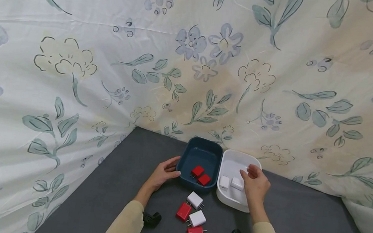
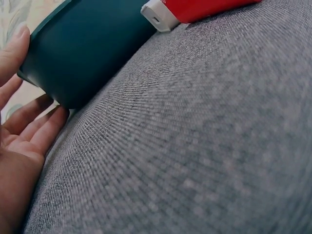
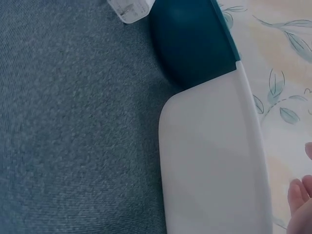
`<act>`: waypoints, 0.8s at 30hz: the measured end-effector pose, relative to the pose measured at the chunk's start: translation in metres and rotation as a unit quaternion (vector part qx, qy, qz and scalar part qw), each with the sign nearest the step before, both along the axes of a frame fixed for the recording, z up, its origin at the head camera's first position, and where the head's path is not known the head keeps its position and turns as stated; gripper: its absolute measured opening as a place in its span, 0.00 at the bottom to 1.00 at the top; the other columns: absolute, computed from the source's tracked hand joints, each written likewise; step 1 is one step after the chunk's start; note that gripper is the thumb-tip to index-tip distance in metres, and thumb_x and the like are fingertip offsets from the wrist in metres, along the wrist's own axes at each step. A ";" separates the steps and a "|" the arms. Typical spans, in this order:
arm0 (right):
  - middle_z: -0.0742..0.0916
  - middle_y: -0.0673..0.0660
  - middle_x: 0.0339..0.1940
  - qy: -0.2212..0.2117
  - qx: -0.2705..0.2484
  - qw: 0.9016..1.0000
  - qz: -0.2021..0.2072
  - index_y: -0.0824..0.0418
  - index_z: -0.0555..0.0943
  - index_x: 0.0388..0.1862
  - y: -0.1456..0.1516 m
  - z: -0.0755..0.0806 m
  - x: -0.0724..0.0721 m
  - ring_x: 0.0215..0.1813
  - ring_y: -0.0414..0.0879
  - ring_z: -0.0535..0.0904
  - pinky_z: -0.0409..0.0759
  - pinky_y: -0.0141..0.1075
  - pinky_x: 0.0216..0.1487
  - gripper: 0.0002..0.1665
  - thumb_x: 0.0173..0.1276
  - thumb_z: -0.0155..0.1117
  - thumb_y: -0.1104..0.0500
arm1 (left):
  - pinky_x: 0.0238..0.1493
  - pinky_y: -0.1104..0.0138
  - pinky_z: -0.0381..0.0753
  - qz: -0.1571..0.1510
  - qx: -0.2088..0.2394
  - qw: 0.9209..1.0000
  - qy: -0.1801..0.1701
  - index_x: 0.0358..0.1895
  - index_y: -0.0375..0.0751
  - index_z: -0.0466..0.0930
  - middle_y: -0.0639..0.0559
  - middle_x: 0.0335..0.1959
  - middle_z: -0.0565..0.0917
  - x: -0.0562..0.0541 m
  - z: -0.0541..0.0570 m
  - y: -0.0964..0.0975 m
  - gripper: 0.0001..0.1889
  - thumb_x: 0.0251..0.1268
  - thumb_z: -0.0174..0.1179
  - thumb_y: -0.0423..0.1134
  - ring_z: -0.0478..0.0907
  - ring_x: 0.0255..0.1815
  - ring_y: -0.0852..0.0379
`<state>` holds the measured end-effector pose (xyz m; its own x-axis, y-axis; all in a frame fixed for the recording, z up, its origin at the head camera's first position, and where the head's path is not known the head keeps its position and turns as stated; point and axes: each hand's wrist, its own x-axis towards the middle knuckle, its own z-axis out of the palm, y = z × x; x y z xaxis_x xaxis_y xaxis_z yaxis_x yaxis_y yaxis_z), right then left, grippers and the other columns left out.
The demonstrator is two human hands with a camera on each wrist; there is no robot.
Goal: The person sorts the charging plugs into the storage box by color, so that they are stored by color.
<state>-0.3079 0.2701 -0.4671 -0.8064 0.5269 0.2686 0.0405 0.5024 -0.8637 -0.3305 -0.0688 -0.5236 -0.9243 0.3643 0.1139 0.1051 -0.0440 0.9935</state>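
My left hand rests against the left side of a dark blue bin. In the left wrist view, the thumb is at the bin's rim and the other fingertips reach its lower outer wall. Two red wall chargers lie inside the blue bin. Over the right part of a white bin is my right hand, fingers loosely bent, with nothing visible between them. Two white wall chargers lie inside that bin. Only a few fingertips of the right hand show in the right wrist view.
The bins stand side by side on a dark grey cloth surface. In front of them lie several chargers, among them a white one and a red one. A floral curtain hangs close behind the bins.
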 end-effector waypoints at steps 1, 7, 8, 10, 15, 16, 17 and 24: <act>0.87 0.66 0.51 -0.002 0.002 1.000 0.000 0.65 0.81 0.54 0.000 0.000 0.000 0.52 0.57 0.84 0.80 0.48 0.55 0.22 0.61 0.72 0.61 | 0.60 0.61 0.78 0.001 0.001 1.000 -0.001 0.74 0.41 0.61 0.34 0.71 0.67 0.000 0.000 0.000 0.37 0.63 0.66 0.38 0.70 0.68 0.39; 0.87 0.65 0.49 -0.011 0.017 1.000 -0.001 0.65 0.82 0.53 0.002 -0.005 0.003 0.51 0.57 0.85 0.81 0.47 0.53 0.21 0.60 0.72 0.61 | 0.60 0.61 0.79 -0.002 0.004 1.000 0.002 0.74 0.40 0.60 0.32 0.71 0.66 0.001 0.000 0.000 0.37 0.63 0.66 0.37 0.70 0.68 0.37; 0.88 0.65 0.49 -0.011 0.018 1.000 -0.001 0.64 0.82 0.52 0.002 -0.006 0.003 0.51 0.56 0.85 0.81 0.46 0.52 0.21 0.60 0.72 0.60 | 0.59 0.61 0.79 -0.003 0.005 1.000 0.003 0.74 0.40 0.60 0.32 0.71 0.66 0.001 0.000 0.000 0.37 0.63 0.66 0.37 0.69 0.68 0.36; 0.88 0.64 0.49 -0.006 0.019 1.000 -0.001 0.64 0.83 0.52 0.002 -0.007 0.004 0.51 0.55 0.85 0.82 0.40 0.50 0.21 0.60 0.72 0.60 | 0.59 0.61 0.79 -0.004 0.007 1.000 0.003 0.74 0.39 0.59 0.31 0.71 0.65 0.001 0.000 0.000 0.37 0.63 0.65 0.36 0.69 0.68 0.36; 0.88 0.64 0.47 0.006 0.007 1.000 0.005 0.63 0.83 0.50 0.000 -0.008 0.006 0.50 0.55 0.86 0.72 0.13 0.36 0.20 0.59 0.73 0.60 | 0.60 0.62 0.78 -0.004 0.002 1.000 0.002 0.74 0.39 0.59 0.32 0.72 0.65 0.001 0.001 0.000 0.36 0.64 0.64 0.35 0.68 0.69 0.36; 0.88 0.64 0.47 0.010 0.003 1.000 0.008 0.64 0.83 0.50 -0.001 -0.009 0.007 0.50 0.55 0.86 0.68 0.10 0.34 0.19 0.59 0.73 0.60 | 0.60 0.61 0.78 -0.005 0.000 1.000 0.003 0.75 0.39 0.59 0.32 0.72 0.65 0.000 0.001 0.000 0.36 0.64 0.64 0.35 0.68 0.69 0.35; 0.88 0.64 0.47 0.012 -0.001 1.000 0.010 0.64 0.83 0.49 -0.002 -0.009 0.007 0.49 0.55 0.86 0.66 0.08 0.33 0.19 0.59 0.73 0.60 | 0.60 0.61 0.78 -0.005 -0.001 1.000 0.004 0.75 0.39 0.59 0.32 0.72 0.65 0.000 0.001 0.000 0.36 0.65 0.64 0.35 0.68 0.69 0.36; 0.88 0.63 0.48 0.022 -0.004 0.999 0.023 0.62 0.83 0.51 -0.008 -0.006 0.012 0.50 0.54 0.85 0.67 0.07 0.35 0.20 0.59 0.74 0.59 | 0.60 0.62 0.78 -0.003 -0.001 1.000 0.000 0.74 0.39 0.59 0.32 0.72 0.65 0.000 0.001 0.000 0.37 0.64 0.65 0.36 0.68 0.69 0.36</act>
